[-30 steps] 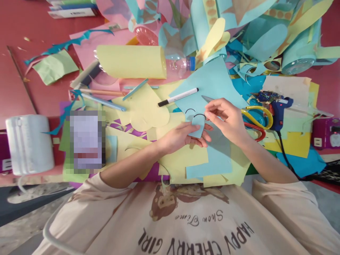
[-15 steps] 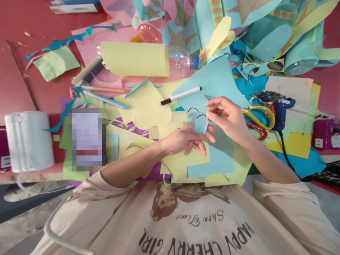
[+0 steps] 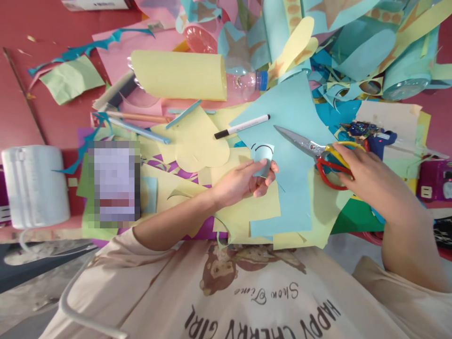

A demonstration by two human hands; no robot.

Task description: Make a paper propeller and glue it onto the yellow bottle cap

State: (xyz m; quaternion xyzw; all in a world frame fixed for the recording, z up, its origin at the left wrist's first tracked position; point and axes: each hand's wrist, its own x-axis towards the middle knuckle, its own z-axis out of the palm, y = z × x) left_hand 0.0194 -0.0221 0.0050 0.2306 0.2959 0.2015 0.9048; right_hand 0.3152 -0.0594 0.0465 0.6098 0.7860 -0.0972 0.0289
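My left hand [image 3: 247, 181] pinches a small light blue paper piece [image 3: 263, 157] that has black curved lines drawn on it. At the right, my right hand [image 3: 360, 174] is at the red and yellow handles of the scissors [image 3: 303, 143], with fingers around the loops. The scissors lie over a large light blue sheet [image 3: 291, 113], blades closed, tips toward the upper left. A black and white marker [image 3: 242, 126] rests just above my left hand on the papers.
Behind are a bottle wrapped in yellow paper [image 3: 180, 75] and blue paper figures [image 3: 406, 77]. A blue glue gun [image 3: 377, 146] lies beyond my right hand. At the left are a phone-like blurred object [image 3: 115, 183] and a white case [image 3: 35, 186].
My right hand has left the blue paper piece and moved right to the scissors handles. My left hand still holds the piece, its fingers now more curled. The view has shifted slightly.
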